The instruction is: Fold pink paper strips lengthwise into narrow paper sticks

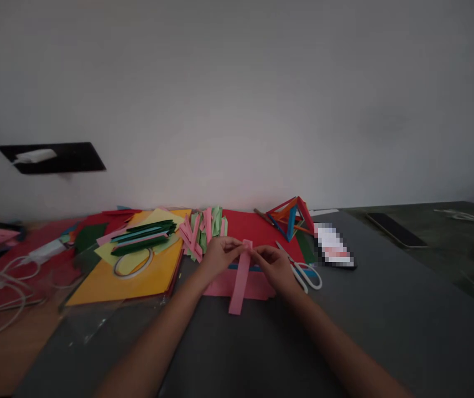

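A pink paper strip (240,284) hangs from my fingers, its top end pinched between both hands and its long end slanting down towards me. My left hand (220,255) grips the top end from the left, with thumb and forefinger closed. From the right, my right hand (276,266) pinches the same end. Behind and below the strip lies a pink paper sheet (257,290) with a blue edge behind it. White-handled scissors (306,276) lie just right of my right hand. Folded pink and green strips (203,229) are heaped behind my left hand.
On the left, a yellow paper stack (137,290) carries dark green strips (147,235) and a tape roll (134,262). A folded colourful paper frame (290,215) stands at the back, near a lit phone (333,246). White cables (10,293) sprawl far left; a dark phone (396,229) lies right.
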Tool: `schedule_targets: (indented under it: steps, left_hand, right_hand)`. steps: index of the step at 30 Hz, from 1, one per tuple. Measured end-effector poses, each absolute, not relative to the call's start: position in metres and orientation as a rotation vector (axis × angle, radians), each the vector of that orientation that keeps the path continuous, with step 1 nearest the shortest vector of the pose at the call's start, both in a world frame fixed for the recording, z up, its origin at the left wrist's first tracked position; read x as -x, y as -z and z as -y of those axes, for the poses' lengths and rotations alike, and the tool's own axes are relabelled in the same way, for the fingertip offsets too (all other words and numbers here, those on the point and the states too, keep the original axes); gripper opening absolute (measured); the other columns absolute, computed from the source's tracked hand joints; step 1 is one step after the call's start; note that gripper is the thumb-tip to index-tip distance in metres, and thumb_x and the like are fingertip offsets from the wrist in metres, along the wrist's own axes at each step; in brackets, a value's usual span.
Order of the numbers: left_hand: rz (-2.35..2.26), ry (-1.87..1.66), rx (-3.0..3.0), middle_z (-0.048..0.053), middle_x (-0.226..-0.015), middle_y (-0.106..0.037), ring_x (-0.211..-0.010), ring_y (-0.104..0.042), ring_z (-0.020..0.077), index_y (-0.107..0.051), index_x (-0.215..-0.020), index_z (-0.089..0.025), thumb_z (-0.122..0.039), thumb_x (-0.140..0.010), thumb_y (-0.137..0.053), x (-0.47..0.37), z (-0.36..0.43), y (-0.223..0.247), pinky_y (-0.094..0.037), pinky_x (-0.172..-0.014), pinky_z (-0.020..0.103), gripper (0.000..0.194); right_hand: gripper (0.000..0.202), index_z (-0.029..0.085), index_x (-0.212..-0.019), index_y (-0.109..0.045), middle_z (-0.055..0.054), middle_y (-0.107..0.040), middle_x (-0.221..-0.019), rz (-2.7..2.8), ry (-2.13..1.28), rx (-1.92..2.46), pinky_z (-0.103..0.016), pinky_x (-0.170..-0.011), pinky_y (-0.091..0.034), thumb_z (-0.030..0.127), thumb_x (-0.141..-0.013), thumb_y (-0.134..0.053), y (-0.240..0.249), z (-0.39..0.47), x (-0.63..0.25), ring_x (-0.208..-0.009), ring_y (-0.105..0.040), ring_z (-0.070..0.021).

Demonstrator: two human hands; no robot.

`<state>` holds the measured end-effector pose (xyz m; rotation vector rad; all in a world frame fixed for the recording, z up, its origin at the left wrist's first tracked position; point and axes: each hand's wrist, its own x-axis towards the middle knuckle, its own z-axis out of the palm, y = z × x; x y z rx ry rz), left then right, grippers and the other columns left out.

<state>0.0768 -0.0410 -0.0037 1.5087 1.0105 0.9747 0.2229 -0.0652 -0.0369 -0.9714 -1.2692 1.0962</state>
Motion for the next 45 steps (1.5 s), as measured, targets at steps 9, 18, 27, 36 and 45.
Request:
schedule_targets:
  steps: [9,18,27,36,45]
  left_hand:
    - [-0.915,-0.942,-1.541,0.005,-0.068,-0.066,-0.063,-0.060,0.0156,-0.065,-0.076,-0.012,-0.040,-0.067,-0.058,-0.077,0.042,0.000,-0.048,-0.062,0.027,0.030]
    - [-0.996,-0.944,-1.562,0.005,-0.062,-0.064,-0.057,-0.059,0.0148,-0.065,-0.072,-0.011,-0.042,-0.065,-0.059,-0.075,0.042,0.004,-0.047,-0.055,0.025,0.032]
    - [-1.025,-0.943,-1.664,0.002,-0.057,-0.060,-0.052,-0.053,0.0110,-0.064,-0.067,-0.011,-0.044,-0.064,-0.059,-0.075,0.043,0.002,-0.041,-0.048,0.020,0.033]
    - [-1.024,-0.971,-1.578,0.002,-0.058,-0.060,-0.052,-0.054,0.0107,-0.063,-0.065,-0.012,-0.042,-0.060,-0.063,-0.078,0.046,-0.003,-0.044,-0.049,0.020,0.031]
    - [-1.015,-1.027,-1.487,0.004,-0.062,-0.063,-0.055,-0.057,0.0125,-0.061,-0.067,-0.011,-0.041,-0.062,-0.062,-0.078,0.044,-0.001,-0.046,-0.053,0.023,0.030]
  right_hand:
    - [0.025,0.017,-0.068,-0.062,-0.002,-0.062,-0.063,1.123,-1.148,0.937,-0.029,-0.061,-0.047,0.042,-0.063,-0.062,0.034,0.063,-0.224,-0.060,-0.057,-0.0154]
    - [0.027,0.018,-0.067,-0.061,-0.003,-0.061,-0.062,1.233,-1.001,1.008,-0.028,-0.059,-0.046,0.044,-0.066,-0.058,0.031,0.067,-0.221,-0.060,-0.056,-0.0158]
    - [0.025,0.018,-0.066,-0.062,-0.003,-0.063,-0.061,1.211,-0.972,1.028,-0.027,-0.058,-0.046,0.043,-0.066,-0.059,0.026,0.070,-0.220,-0.059,-0.057,-0.0158]
    - [0.028,0.018,-0.068,-0.062,-0.003,-0.061,-0.060,1.287,-0.881,1.049,-0.027,-0.056,-0.044,0.045,-0.069,-0.055,0.029,0.069,-0.223,-0.058,-0.054,-0.0154]
    - [0.025,0.018,-0.067,-0.062,-0.003,-0.061,-0.061,1.301,-1.012,0.979,-0.028,-0.059,-0.046,0.042,-0.069,-0.056,0.024,0.073,-0.220,-0.061,-0.056,-0.0166]
